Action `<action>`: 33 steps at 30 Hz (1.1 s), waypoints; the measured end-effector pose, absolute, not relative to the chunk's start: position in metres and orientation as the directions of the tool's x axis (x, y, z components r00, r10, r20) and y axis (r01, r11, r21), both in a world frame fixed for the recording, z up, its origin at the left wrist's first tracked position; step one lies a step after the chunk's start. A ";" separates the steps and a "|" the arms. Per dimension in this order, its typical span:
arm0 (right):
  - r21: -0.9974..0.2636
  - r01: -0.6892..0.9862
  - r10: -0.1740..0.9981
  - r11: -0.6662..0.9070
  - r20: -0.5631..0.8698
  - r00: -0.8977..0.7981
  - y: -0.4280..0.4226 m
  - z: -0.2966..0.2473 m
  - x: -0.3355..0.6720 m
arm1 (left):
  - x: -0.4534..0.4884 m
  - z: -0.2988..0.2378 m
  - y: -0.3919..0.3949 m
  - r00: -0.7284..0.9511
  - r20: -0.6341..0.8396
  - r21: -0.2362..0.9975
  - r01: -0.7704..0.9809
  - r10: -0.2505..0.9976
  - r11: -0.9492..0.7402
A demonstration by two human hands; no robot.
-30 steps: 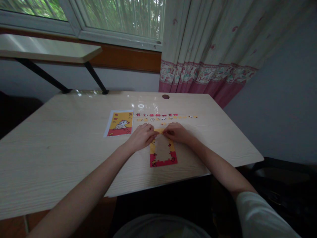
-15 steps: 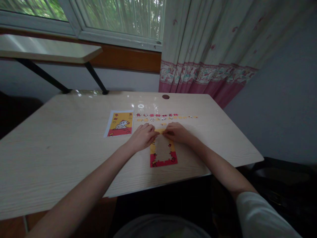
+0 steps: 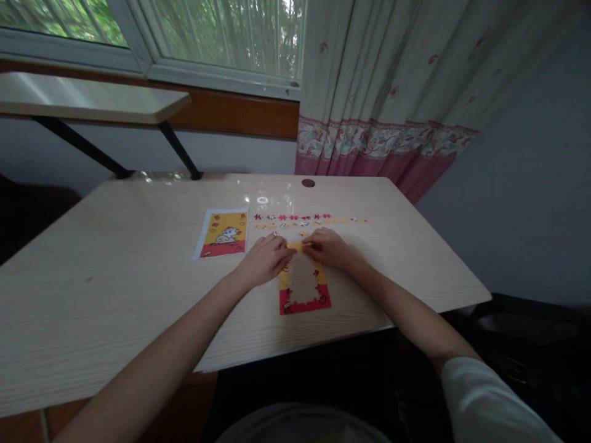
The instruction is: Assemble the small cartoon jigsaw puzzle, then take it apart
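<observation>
The border of a jigsaw puzzle (image 3: 305,307), yellow above and red below, lies flat around a bare middle. At its top left, my left hand (image 3: 266,258) has its fingers closed, the fingertips on the yellow top edge. My right hand (image 3: 325,246) meets the same edge from the right, its fingers curled and pinched together there. Whether a loose piece sits under the fingertips is hidden. Just beyond the hands, loose puzzle pieces (image 3: 294,217) are laid in rows, red ones behind and yellow and white ones in front. A single yellow piece (image 3: 303,233) lies nearest the fingers.
A printed picture (image 3: 224,234) of a white animal on yellow and red lies left of the pieces. The pale wooden table (image 3: 138,277) has a round cable hole (image 3: 308,183) near its back edge. A raised shelf (image 3: 92,98) stands at the back left, and a curtain (image 3: 369,123) hangs behind.
Both hands stay at the puzzle's top edge with only slight finger movement. The whole view has shifted a little, so the table sits slightly lower.
</observation>
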State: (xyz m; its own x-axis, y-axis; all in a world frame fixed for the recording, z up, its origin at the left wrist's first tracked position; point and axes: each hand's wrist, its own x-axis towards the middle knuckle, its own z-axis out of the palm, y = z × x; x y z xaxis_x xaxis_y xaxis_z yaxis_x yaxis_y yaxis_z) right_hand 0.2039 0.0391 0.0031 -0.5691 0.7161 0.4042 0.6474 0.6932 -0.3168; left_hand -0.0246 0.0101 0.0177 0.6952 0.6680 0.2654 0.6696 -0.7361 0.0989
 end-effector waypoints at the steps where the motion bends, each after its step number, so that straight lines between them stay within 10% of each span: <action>1: -0.317 0.648 0.716 0.693 0.405 -0.568 0.039 0.003 0.204 | -0.025 0.017 0.010 0.695 0.264 0.105 0.669 0.669 -0.736; 33: -0.461 0.454 0.601 0.763 0.248 -0.759 0.042 0.022 0.232 | -0.045 0.029 0.017 0.660 0.270 0.123 0.698 0.701 -0.705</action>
State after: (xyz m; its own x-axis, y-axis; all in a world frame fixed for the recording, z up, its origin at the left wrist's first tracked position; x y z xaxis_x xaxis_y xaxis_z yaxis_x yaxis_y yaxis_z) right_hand 0.2322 0.0423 0.0220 -0.7593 0.6015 0.2483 0.4537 0.7629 -0.4606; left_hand -0.0453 0.0167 0.0288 0.6601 0.7009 0.2703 0.6984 -0.7051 0.1227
